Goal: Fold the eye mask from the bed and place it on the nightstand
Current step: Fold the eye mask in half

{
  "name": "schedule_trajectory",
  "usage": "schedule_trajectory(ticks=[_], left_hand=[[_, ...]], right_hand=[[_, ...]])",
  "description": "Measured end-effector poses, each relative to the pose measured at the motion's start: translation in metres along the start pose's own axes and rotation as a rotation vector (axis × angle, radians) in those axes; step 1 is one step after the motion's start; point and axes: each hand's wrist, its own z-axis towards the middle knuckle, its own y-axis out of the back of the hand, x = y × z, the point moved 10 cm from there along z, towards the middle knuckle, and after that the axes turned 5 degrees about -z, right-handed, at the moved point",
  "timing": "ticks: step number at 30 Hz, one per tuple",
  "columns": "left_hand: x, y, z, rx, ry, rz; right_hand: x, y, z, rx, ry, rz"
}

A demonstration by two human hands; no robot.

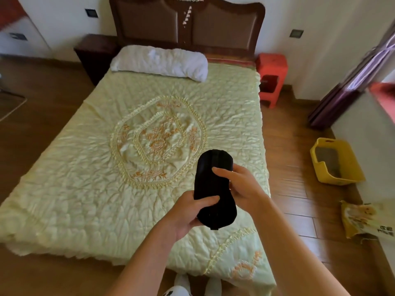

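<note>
Low in the centre of the frame, the left hand and right hand both grip the black eye mask above the bed. The folding step looks under way. Next, it must be carried to the dark nightstand, upper left.

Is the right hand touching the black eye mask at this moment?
Touching. The head view shows the right hand with fingertips laid on the eye mask, while the left hand grips its lower end.

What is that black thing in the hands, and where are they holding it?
A black eye mask, held by both: the left hand grips its near end, the right hand its right edge.
</note>
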Motion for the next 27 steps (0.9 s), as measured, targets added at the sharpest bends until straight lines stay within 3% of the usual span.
schedule_trajectory(ticks=[6,11,22,27], left_hand=[[-0.001,-0.002,-0.012,-0.06,-0.003,-0.103],[-0.004,-0.006,-0.016,-0.07,0.008,-0.236],[-0.015,-0.01,-0.012,-0.023,-0.023,-0.281],[-0.017,-0.014,-0.017,0.058,-0.01,-0.421]], right_hand=[[0.017,-0.005,-0.011,-0.004,0.098,-0.094],[0.048,-0.01,-0.027,0.008,0.351,-0.182],[0.059,-0.023,-0.082,0.05,0.874,-0.82],[0.051,-0.024,-0.087,0.046,0.928,-1.004]])
